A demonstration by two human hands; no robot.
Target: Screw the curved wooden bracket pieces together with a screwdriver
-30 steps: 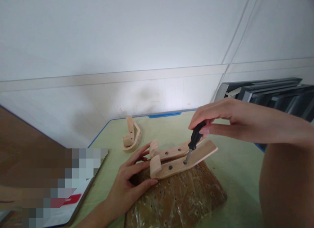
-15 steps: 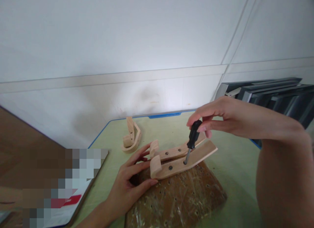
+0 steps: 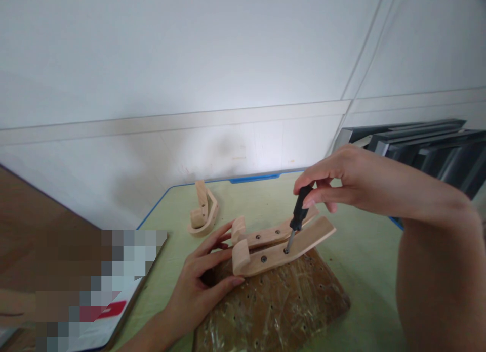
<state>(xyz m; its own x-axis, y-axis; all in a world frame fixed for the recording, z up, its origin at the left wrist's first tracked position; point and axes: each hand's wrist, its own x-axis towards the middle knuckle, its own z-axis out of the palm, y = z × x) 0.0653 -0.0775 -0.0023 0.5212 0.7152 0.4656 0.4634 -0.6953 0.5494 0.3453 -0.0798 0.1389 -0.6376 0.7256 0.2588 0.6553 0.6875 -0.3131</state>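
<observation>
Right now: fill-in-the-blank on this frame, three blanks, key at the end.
1. The right hand grips the short metal-shafted screwdriver by its ____ handle.
2. The left hand rests against the curled end of the light curved wooden piece, which lies on a ____ perforated board wrapped in clear film.
3. A second, smaller curved wooden piece lies untouched on the pale ____ mat.
Missing words: black; brown; green.
</observation>
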